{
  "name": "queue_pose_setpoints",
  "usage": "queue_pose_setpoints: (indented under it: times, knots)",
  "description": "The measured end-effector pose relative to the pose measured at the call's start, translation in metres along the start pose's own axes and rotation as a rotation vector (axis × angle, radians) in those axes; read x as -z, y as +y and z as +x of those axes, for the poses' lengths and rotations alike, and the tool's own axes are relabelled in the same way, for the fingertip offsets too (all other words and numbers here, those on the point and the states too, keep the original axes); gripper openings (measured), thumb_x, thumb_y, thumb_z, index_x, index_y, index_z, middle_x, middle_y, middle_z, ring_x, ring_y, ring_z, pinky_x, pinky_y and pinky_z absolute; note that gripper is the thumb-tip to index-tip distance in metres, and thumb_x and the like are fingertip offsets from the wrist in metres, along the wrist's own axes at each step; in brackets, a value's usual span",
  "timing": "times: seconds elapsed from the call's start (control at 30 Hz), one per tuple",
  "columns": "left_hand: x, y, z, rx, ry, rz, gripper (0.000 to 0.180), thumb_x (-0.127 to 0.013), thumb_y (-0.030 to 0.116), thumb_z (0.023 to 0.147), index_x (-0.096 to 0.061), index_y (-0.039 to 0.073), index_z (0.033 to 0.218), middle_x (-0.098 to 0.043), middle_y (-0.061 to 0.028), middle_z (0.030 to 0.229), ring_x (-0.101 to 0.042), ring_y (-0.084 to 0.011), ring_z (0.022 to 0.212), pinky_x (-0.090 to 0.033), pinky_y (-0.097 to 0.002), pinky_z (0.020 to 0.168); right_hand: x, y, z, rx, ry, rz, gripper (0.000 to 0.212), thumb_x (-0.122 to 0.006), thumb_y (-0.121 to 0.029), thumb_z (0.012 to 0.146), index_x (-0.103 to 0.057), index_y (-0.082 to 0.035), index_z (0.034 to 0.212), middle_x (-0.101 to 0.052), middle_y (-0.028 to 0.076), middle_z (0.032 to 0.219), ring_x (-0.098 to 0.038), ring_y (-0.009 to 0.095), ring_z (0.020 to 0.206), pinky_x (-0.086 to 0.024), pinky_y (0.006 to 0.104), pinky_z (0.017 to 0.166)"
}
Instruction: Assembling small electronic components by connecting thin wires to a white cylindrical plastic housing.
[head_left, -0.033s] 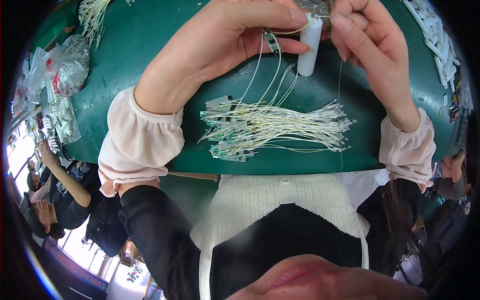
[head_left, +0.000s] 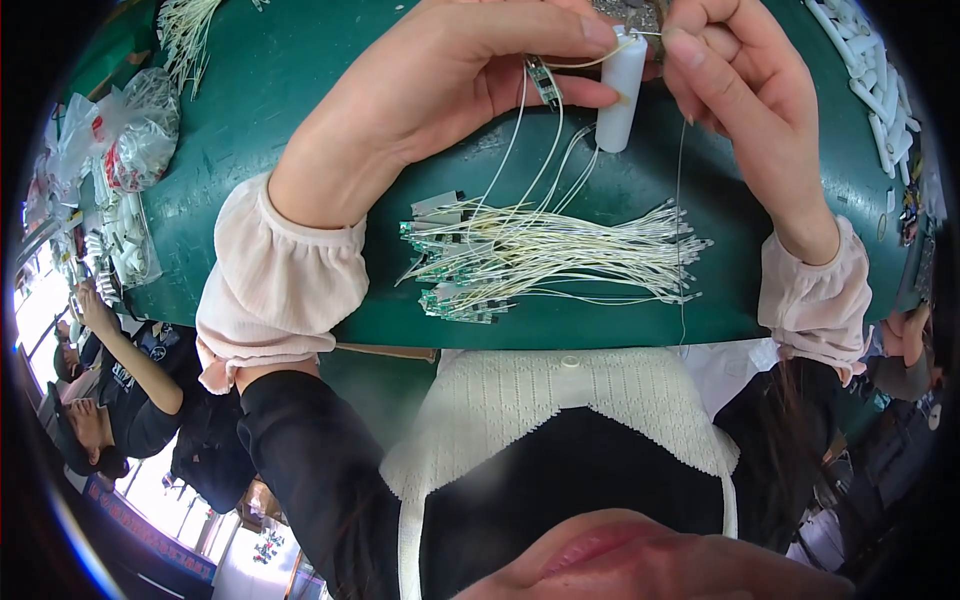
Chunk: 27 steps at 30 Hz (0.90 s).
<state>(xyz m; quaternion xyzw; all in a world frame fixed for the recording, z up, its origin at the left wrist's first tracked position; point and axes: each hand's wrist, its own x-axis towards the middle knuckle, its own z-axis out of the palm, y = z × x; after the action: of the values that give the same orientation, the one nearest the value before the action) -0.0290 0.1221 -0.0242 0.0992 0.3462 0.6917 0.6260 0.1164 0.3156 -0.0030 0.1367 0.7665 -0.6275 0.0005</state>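
At the far middle of the table, my left hand (head_left: 450, 75) grips a white cylinder (head_left: 620, 95) between thumb and fingers, its top end tilted slightly right. A small green circuit board (head_left: 543, 82) with thin pale wires hangs at the same hand's fingers. One yellowish wire (head_left: 585, 65) runs from there to the cylinder's top. My right hand (head_left: 745, 100) is closed in a pinch beside that top end, on a thin wire. From it a fine grey strand (head_left: 679, 190) hangs down past the table edge. The fingertips partly hide the wire ends.
A bundle of pale wires (head_left: 580, 250) with small circuit boards lies near the front edge of the green table (head_left: 400, 310). White cylinders (head_left: 875, 90) are heaped at the far right. Plastic bags (head_left: 140, 140) and another wire bundle (head_left: 187, 35) are on the left. People sit at both sides.
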Motion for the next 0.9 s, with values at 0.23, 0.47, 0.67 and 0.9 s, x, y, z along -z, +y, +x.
queue_pose_setpoints:
  times: [0.23,0.47,0.67,0.9]
  knots:
    - [-0.003,-0.001,0.0,0.005,0.002,0.024,0.01,-0.063,0.008,0.101,-0.067,0.0,0.104,-0.072,-0.0105,0.104,-0.073,-0.0186,0.088,-0.058,-0.029,0.085,0.002,0.013,0.0,0.2,-0.086,0.224,0.011,-0.059,-0.006,0.104,-0.05,0.0,0.106,-0.059,0.003,0.082,-0.054,0.005,0.065,-0.041,0.018,0.057]
    - [-0.005,-0.002,0.001,0.012,-0.025,0.016,0.01,-0.063,0.008,0.101,-0.066,0.0,0.104,-0.072,-0.01,0.104,-0.072,-0.0177,0.089,-0.058,-0.029,0.086,0.004,0.006,-0.005,0.17,-0.071,0.17,0.011,-0.06,-0.007,0.104,-0.05,-0.001,0.106,-0.061,0.003,0.083,-0.054,0.005,0.065,-0.039,0.0171,0.057]
    - [-0.005,-0.008,-0.001,0.016,-0.002,0.048,0.009,-0.063,0.008,0.102,-0.066,0.0,0.104,-0.072,-0.0103,0.105,-0.072,-0.0179,0.089,-0.058,-0.029,0.086,0.0,0.017,0.011,0.311,-0.142,0.266,0.012,-0.059,-0.009,0.104,-0.05,-0.003,0.108,-0.061,0.002,0.082,-0.052,0.004,0.063,-0.038,0.0169,0.055]
    - [-0.034,0.006,-0.036,-0.071,0.035,0.096,0.009,-0.063,0.008,0.101,-0.065,-0.001,0.102,-0.069,-0.0146,0.117,-0.07,-0.0214,0.103,-0.057,-0.0324,0.092,-0.013,0.056,0.062,1.114,-0.624,0.829,0.01,-0.054,-0.017,0.108,-0.048,-0.009,0.109,-0.059,0.001,0.067,-0.042,0.003,0.051,-0.029,0.0176,0.047]
